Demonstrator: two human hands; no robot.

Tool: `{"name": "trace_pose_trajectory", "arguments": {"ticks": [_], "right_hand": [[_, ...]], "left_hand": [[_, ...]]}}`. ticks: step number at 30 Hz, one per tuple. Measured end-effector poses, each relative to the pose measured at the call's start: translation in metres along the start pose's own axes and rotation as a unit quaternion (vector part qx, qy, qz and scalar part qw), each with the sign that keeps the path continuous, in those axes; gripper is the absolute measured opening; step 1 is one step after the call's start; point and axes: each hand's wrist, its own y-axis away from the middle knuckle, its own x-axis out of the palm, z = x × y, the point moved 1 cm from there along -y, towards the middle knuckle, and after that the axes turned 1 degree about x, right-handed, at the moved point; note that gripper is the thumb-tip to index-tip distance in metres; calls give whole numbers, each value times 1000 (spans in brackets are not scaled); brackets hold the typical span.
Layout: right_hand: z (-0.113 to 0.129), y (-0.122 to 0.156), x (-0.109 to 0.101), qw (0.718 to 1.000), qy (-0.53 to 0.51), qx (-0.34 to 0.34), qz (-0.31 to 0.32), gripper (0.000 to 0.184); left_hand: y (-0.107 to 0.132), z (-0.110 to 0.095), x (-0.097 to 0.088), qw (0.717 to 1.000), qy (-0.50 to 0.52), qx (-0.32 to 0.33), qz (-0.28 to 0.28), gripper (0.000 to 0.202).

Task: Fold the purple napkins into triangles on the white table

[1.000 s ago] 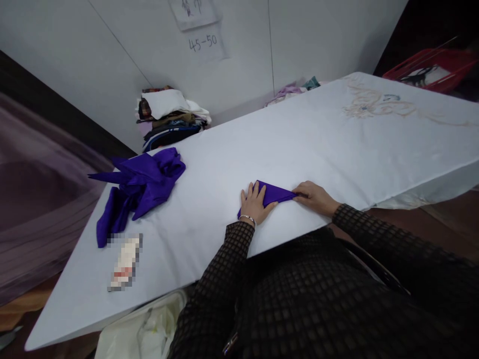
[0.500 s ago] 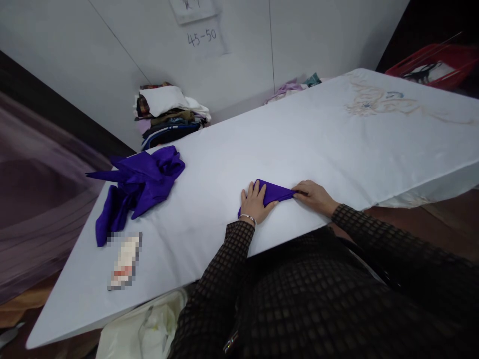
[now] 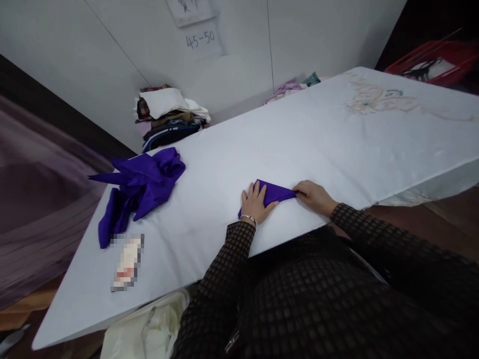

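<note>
A small purple cloth (image 3: pixel 275 192) folded into a triangle lies near the front edge of the white table (image 3: pixel 262 144). My left hand (image 3: pixel 255 203) lies flat on its left part with the fingers spread. My right hand (image 3: pixel 313 195) rests at the cloth's right tip, fingers curled down and pressing on it. Both sleeves are dark and checked, and a bracelet sits on my left wrist.
A heap of purple cloths (image 3: pixel 138 184) lies at the table's left. A small blurred packet (image 3: pixel 127 262) sits near the front left edge. Stacked folded clothes (image 3: pixel 168 117) stand by the wall. A red basket (image 3: pixel 434 62) is at far right. A white bag (image 3: pixel 149 326) hangs below the table.
</note>
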Motion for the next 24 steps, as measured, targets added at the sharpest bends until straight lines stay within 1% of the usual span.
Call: {"name": "trace_pose_trajectory", "arguments": {"ticks": [6,9,16,24], "right_hand": [[-6,3,-9,997,-55,-48,23,28],[-9,6,-12,995,-66,-67,34,29],[-7,6,-10,996,-38,-71,35,27],[-6,4,-3,996,20,-87,5,26]], "left_hand": [[-1,2,3,1000,1,2,-4,80],[-1,2,3,1000,0,5,-4,79],[-1,2,4,1000,-5,5,-14,78],[0,2,3,1000,-3,1,-9,80]]}}
